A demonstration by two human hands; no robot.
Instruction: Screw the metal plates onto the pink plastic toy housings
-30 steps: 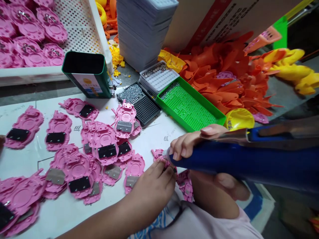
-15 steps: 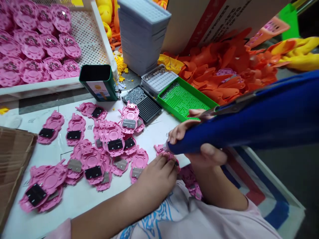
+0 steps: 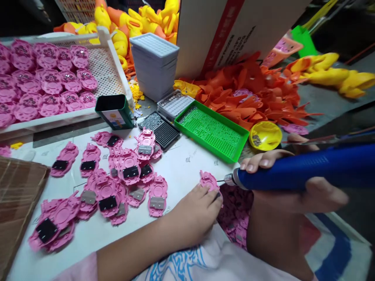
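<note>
My right hand [image 3: 293, 175] is wrapped round a blue electric screwdriver [image 3: 316, 166], held nearly level with its thin bit pointing left. The bit's tip is beside a pink plastic casing [image 3: 208, 179]; whether they touch I cannot tell. My left hand [image 3: 196, 212] holds that casing at the table's edge, fingers pressed over its lower part and hiding much of it. To the left lie several more pink casings [image 3: 129, 166], some overlapping, with black or grey rectangular covers. A green tray [image 3: 234, 150] of small metal screws sits beyond the bit, beside a black perforated tray [image 3: 168, 134].
A white crate [image 3: 117, 70] of pink parts stands at the back left, with a dark green tin [image 3: 115, 113] before it. Stacked grey trays [image 3: 155, 70], orange parts [image 3: 234, 89] and a yellow bowl [image 3: 266, 134] are further back. Cardboard [image 3: 20, 195] borders the left.
The screwdriver has swung down and right, its bit now showing apart from my left fingers. My left hand keeps the casing. The view has shifted, bringing the yellow bowl into sight.
</note>
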